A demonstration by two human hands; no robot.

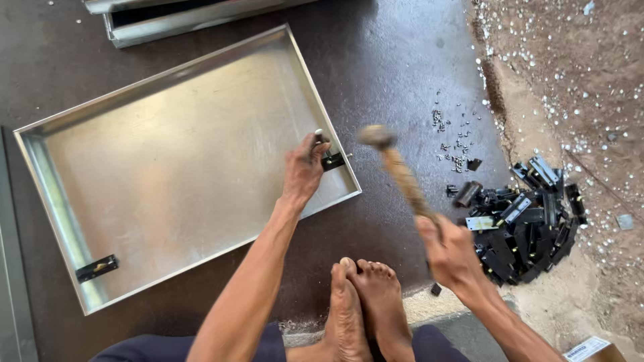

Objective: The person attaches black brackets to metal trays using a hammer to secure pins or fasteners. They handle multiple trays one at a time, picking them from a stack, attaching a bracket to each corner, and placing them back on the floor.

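A shallow metal tray [174,167] lies on a dark board. My left hand [303,167] rests on its right rim, holding a small metal punch upright on a black hinge piece [333,161] at the rim. My right hand [449,255] grips a wooden-handled hammer [399,171], raised and blurred, its head just right of the tray's rim. Another black hinge piece [97,268] sits at the tray's near left edge.
A pile of black hinge pieces [526,224] lies to the right, with small rivets [456,144] scattered above it. More metal trays [181,17] lie at the top. Sandy ground [577,87] is at the right. My bare feet [362,308] rest below.
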